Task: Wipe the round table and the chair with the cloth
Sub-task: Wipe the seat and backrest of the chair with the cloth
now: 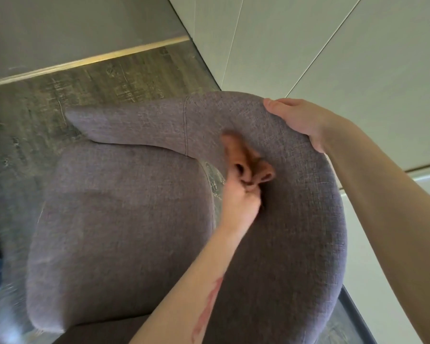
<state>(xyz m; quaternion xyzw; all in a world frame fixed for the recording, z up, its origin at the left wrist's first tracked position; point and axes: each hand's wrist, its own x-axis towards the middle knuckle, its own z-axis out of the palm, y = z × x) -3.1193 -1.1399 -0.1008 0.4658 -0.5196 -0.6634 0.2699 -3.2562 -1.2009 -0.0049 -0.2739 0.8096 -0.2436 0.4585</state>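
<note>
A grey-purple fabric chair (124,219) fills the head view, seen from above, with a curved backrest (308,194) wrapping round its right side. My left hand (238,202) is closed on a bunched brown cloth (246,162) and presses it against the inner face of the backrest; the cloth is blurred. My right hand (301,120) grips the top rim of the backrest, thumb on the inside. The round table is not in view.
A grey wood-look floor (85,95) lies beyond the chair. White wall panels (333,45) stand close behind the backrest at the right. A grey wall with a pale baseboard (85,60) runs across the upper left.
</note>
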